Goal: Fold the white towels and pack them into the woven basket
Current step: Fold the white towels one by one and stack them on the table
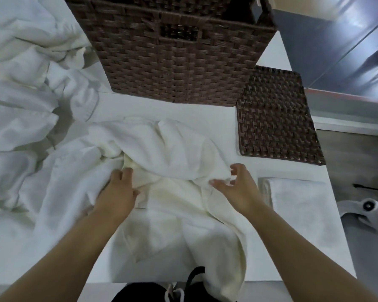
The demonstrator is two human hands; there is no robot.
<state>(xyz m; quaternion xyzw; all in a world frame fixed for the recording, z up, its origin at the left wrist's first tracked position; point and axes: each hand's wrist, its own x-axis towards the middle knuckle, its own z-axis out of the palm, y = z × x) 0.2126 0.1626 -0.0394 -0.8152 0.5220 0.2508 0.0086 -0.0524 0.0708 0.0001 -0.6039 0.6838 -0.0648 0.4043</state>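
Note:
A crumpled white towel (168,149) lies bunched on the white table (205,110) right in front of me, one end hanging over the near edge. My left hand (118,188) grips a fold of it on the left side. My right hand (238,186) hovers at the towel's right edge with fingers spread and loosely curled, holding nothing that I can see. The dark brown woven basket (179,62) stands at the back of the table, beyond the towel. A folded white towel (299,201) lies flat to the right of my right hand.
A pile of loose white towels (20,105) covers the left of the table. The basket's flat woven lid (275,116) lies at the right, near the table edge. A grey floor and a white stand base (367,212) are beyond the right edge.

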